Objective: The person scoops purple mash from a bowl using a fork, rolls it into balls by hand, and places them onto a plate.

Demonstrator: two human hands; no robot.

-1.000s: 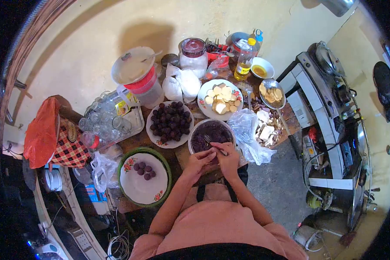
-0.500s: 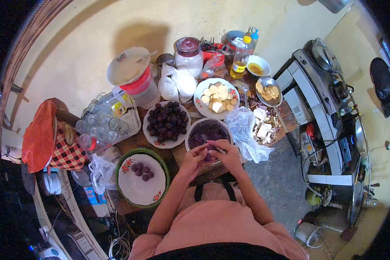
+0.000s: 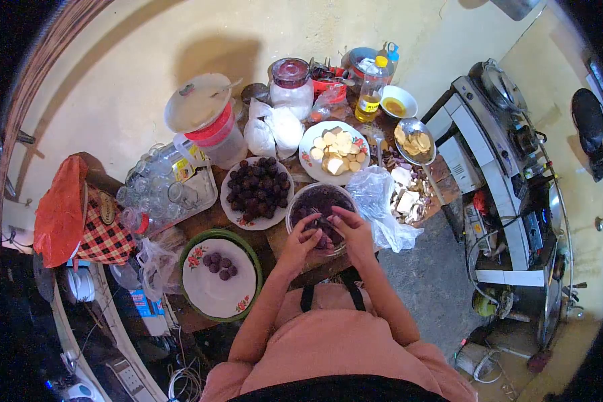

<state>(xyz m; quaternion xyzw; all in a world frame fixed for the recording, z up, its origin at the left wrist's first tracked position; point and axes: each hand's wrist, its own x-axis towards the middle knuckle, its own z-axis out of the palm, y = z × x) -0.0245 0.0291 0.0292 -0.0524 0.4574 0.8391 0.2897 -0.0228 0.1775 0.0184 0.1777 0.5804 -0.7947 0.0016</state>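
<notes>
In front of me stands a tub [image 3: 289,218] of crumbly purple dough [image 3: 323,195]. Above its near side, my left hand [image 3: 301,242] and my right hand [image 3: 356,238] face each other with fingers bent. Both sets of fingertips pinch at a lump of the purple dough, partly hidden by the fingers. A fork's tines seem to show in the tub, but its handle is hard to make out. On the left, a floral white plate [image 3: 214,288] in a green rim holds several purple balls [image 3: 225,262]. Behind it, another plate [image 3: 236,220] is heaped with dark purple balls [image 3: 256,189].
Beyond the tub is a plate of pale slices [image 3: 338,149]. A clear plastic bag [image 3: 375,208] lies against the tub's right side, beside peelings and white pieces [image 3: 405,197]. A skimmer [image 3: 415,141], an oil bottle [image 3: 372,94] and glass jars [image 3: 157,187] surround the workspace.
The fork has left my right hand. My right hand has turned and risen slightly, and its fingertips now meet the dough opposite my left hand.
</notes>
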